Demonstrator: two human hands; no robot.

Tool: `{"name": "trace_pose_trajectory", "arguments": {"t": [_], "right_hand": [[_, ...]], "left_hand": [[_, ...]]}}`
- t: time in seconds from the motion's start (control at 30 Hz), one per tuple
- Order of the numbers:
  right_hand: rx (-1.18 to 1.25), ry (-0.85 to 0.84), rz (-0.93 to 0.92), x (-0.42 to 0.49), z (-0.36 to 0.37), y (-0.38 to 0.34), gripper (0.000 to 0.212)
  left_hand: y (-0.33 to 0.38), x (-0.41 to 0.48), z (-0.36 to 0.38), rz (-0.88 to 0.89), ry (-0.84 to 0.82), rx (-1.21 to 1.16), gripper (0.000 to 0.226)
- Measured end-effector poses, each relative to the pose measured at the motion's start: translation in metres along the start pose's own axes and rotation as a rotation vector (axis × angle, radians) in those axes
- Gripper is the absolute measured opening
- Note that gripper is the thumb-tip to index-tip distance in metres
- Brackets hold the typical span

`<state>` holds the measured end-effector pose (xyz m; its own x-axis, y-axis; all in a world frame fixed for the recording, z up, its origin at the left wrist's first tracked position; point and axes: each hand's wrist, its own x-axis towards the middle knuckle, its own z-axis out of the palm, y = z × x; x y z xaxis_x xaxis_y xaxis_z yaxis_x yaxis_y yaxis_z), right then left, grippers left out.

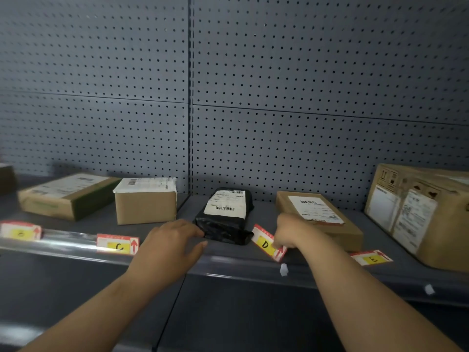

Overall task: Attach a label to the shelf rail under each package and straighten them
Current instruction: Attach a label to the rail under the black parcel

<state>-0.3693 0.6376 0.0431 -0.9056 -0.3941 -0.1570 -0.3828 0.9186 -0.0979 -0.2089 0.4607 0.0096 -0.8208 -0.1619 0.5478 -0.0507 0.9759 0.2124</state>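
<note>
1 label D [267, 243] pinched in right hand [291, 232], beside black package [224, 219].

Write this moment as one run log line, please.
left hand: touching black package | right hand: holding label D, tilted | label C: on rail | label E: loose on shelf

A black poly-wrapped package [225, 217] with a white shipping slip lay at the shelf's centre. At its four o'clock the D label [268, 243], red-and-white with a yellow patch, sat tilted. The C label [118, 244] stood upright in the clear shelf rail [66, 241] at nine o'clock; the E label [371, 257] lay at three o'clock.
</note>
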Motion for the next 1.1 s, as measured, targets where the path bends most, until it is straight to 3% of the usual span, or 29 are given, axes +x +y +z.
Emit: {"name": "trace_pose_trajectory", "arguments": {"t": [0.03,0.13,0.2,0.3,0.43,0.73,1.1], "right_hand": [[-0.006,0.043,0.004,-0.002,-0.004,0.001,0.005],[0.048,0.214,0.03,-0.006,-0.014,0.005,0.017],[0.157,0.298,-0.059,-0.013,-0.021,0.004,0.019],[0.355,0.244,-0.3,-0.036,-0.024,-0.013,0.011],[0.33,0.149,-0.442,-0.042,-0.008,-0.037,0.01],[0.276,0.184,-0.403,-0.028,0.018,-0.055,0.014],[0.211,0.212,-0.369,-0.026,0.026,-0.051,0.012]], "left_hand": [[0.0,0.0,-0.001,0.004,0.003,0.001,0.045],[-0.003,0.003,-0.003,0.011,0.008,-0.017,0.041],[-0.006,0.006,-0.004,0.01,0.019,-0.057,0.044],[-0.008,0.013,-0.003,-0.035,0.054,-0.147,0.026],[-0.011,0.02,0.004,-0.027,0.004,-0.225,0.032],[-0.031,0.032,0.028,-0.058,-0.207,-0.221,0.02],[-0.038,0.035,0.036,-0.002,-0.263,-0.254,0.013]]}}
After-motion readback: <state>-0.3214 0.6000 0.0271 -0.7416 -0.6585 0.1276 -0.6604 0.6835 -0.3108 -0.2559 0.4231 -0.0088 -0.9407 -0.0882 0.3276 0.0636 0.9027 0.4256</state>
